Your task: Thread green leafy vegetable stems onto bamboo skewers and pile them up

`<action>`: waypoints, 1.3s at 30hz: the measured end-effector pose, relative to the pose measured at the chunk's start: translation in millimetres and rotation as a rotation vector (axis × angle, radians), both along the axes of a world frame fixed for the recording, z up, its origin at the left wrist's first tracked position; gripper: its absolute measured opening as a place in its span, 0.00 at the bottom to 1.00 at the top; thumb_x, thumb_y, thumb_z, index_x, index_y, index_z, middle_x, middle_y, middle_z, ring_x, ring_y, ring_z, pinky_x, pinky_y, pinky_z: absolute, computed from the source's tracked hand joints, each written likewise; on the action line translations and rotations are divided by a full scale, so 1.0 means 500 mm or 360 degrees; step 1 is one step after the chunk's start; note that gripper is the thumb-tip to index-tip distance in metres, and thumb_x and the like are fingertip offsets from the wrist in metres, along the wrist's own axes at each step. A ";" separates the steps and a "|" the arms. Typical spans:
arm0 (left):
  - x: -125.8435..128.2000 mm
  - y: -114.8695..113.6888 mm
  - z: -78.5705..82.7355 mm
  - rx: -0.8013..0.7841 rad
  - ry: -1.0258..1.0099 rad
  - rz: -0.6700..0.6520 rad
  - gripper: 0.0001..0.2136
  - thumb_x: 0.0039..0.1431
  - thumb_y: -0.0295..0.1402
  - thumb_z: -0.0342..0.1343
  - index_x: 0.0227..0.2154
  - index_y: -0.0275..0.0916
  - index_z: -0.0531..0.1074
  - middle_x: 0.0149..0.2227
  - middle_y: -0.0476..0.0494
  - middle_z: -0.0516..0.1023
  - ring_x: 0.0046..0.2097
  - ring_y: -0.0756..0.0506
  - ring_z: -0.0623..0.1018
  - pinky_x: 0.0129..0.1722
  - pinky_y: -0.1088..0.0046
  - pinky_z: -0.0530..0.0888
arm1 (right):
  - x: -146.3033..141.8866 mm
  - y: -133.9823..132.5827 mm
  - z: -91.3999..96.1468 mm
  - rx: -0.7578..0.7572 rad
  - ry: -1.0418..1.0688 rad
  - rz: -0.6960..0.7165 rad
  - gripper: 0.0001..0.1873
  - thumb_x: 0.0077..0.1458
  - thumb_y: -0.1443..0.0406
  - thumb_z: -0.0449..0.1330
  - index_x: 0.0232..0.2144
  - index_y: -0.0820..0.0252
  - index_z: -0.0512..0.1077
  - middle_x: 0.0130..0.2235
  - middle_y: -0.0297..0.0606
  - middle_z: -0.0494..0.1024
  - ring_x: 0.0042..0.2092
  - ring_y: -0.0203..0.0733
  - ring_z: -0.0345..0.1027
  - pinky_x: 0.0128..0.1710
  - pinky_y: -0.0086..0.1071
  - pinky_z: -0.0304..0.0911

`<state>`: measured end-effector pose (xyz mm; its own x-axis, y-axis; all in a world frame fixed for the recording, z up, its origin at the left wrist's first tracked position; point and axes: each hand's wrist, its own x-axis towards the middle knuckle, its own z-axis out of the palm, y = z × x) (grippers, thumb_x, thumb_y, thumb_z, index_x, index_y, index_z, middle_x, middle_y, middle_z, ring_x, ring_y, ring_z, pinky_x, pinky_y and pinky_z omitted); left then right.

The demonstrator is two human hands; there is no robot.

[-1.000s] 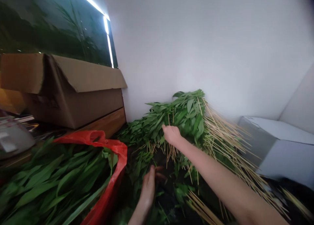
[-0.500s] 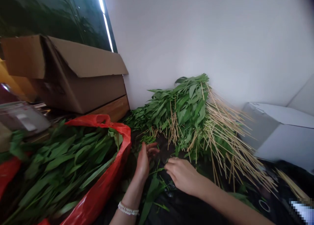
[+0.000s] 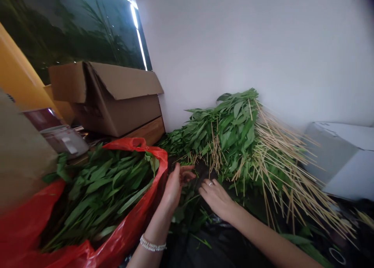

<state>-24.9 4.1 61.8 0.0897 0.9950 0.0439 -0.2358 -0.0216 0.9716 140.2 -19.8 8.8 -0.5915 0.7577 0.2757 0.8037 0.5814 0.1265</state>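
Note:
My left hand [image 3: 174, 185] hovers beside the red bag's edge with its fingers loosely curved and apart, and nothing shows in it. Close to it, my right hand [image 3: 215, 196], a ring on one finger, reaches down with fingers stretched over dark leaves. Loose green leaves [image 3: 191, 217] lie below and between both hands on black plastic [image 3: 222, 244]. Just beyond, bunches of leaves threaded on thin wooden sticks [image 3: 282, 158] are heaped against the wall. To the left, an open red plastic bag [image 3: 140, 205] is full of long green leaves [image 3: 102, 182].
A cardboard box [image 3: 128, 114] with raised flaps stands at the back left. Nearer is a translucent tub [image 3: 66, 139]. A white box [image 3: 336, 158] sits at the right, by the white wall [image 3: 233, 38]. More thin sticks [image 3: 365, 217] lie at the right edge.
The view has swung left, so the scene sits farther right. My right hand's curled fingers have straightened. A long leaf between my forearms no longer shows there.

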 end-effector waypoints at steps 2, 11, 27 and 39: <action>-0.015 -0.014 0.002 0.0055 0.0171 -0.0043 0.26 0.59 0.52 0.43 0.36 0.33 0.76 0.26 0.42 0.78 0.31 0.46 0.75 0.33 0.73 0.68 | 0.027 0.000 -0.001 0.0021 -0.0009 -0.0069 0.07 0.58 0.73 0.52 0.35 0.61 0.68 0.36 0.41 0.71 0.45 0.46 0.61 0.45 0.40 0.53; -0.017 0.028 -0.078 0.0591 0.1553 0.0282 0.22 0.55 0.41 0.52 0.50 0.34 0.69 0.52 0.34 0.72 0.55 0.38 0.69 0.54 0.63 0.63 | 0.067 -0.042 -0.042 0.0020 0.0039 -0.0148 0.11 0.51 0.76 0.54 0.35 0.59 0.69 0.38 0.38 0.71 0.45 0.45 0.61 0.44 0.36 0.52; -0.019 0.114 -0.105 0.0136 0.2715 0.0161 0.42 0.43 0.34 0.61 0.62 0.42 0.50 0.48 0.33 0.75 0.53 0.32 0.70 0.48 0.56 0.64 | 0.112 -0.097 -0.048 -0.0060 0.0147 -0.0212 0.14 0.51 0.76 0.54 0.38 0.59 0.71 0.41 0.39 0.72 0.49 0.47 0.60 0.47 0.37 0.52; -0.017 0.058 -0.052 0.0758 0.2589 0.0440 0.38 0.51 0.22 0.49 0.64 0.43 0.41 0.53 0.34 0.67 0.47 0.39 0.73 0.44 0.65 0.66 | 0.175 -0.134 -0.038 0.0102 0.0240 -0.0264 0.17 0.49 0.78 0.52 0.38 0.57 0.70 0.41 0.38 0.73 0.50 0.46 0.61 0.48 0.39 0.54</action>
<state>-33.1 33.0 35.6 0.1792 0.9147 0.3623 0.9707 -0.2243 0.0862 227.6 -86.8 -10.1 -0.4090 0.8191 0.4021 0.9001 0.4347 0.0301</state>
